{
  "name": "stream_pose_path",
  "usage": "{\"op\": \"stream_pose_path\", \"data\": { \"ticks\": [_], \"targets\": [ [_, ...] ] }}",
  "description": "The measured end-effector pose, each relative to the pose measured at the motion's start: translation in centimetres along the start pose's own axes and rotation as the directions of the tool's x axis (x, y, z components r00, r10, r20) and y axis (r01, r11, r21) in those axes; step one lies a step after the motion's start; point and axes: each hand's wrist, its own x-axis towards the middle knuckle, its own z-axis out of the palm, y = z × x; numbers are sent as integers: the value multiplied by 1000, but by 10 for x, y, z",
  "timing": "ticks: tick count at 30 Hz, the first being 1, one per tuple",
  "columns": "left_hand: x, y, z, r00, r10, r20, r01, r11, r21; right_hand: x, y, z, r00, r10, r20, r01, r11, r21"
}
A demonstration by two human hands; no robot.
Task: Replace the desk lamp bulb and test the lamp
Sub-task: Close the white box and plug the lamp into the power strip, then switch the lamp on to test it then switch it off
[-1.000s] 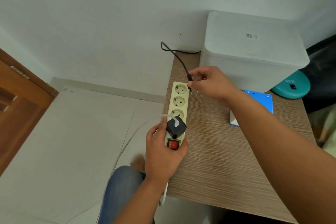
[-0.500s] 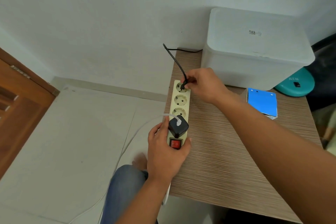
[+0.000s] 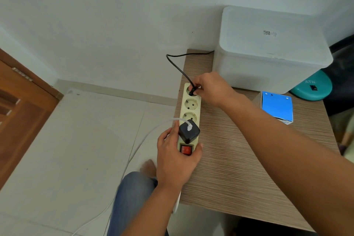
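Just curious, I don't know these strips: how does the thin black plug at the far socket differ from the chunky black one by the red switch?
The thin plug is slim, trails a black cord, and the right hand pinches it. The chunky adapter is boxy, carries a white cable, and stands unheld beside the left hand. Both are black, on one power strip.

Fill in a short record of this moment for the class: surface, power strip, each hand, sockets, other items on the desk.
surface: wooden desk against a white wall
power strip: cream power strip at the desk's left edge, red switch at the near end
left hand: steadies the strip's near end
right hand: presses black plug into the far socket
sockets: two middle ones free; black charger in the nearest
other items: white box, blue box
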Motion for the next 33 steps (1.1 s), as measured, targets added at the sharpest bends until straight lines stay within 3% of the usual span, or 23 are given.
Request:
{"op": "stream_pose_path", "data": {
  "ticks": [8, 12, 16, 20, 22, 24, 27, 33],
  "targets": [
    [0, 2, -2, 996, -51, 68, 52, 998, -24, -9, -6, 3, 996, 75, 37, -76, 997, 11],
    [3, 8, -10, 983, -63, 174, 69, 997, -33, -56, -16, 0, 992, 74, -102, -57, 985, 165],
    [-4, 20, -27, 966, -50, 253, 58, 998, -26, -114, -17, -10, 973, 127, -192, -85, 973, 215],
    [-43, 29, -40, 983, -9, 186, 13, 1000, -22, -174, -8, -18, 946, 195, -259, -133, 962, 240],
    [-70, 29, -41, 994, 14, 108, -17, 1000, 24, -202, 1, -22, 925, 235, -298, -157, 952, 264],
    [-96, 29, -38, 994, 3, 113, -13, 996, 93, -230, 14, -25, 897, 294, -330, -201, 936, 288],
    [-126, 36, -27, 960, 61, 271, -101, 986, 136, -266, 36, -27, 855, 382, -350, -287, 912, 294],
    [-130, 90, 26, 798, 239, 554, -358, 927, 114, -316, 84, -32, 764, 531, -367, -444, 845, 299]
  ]
}}
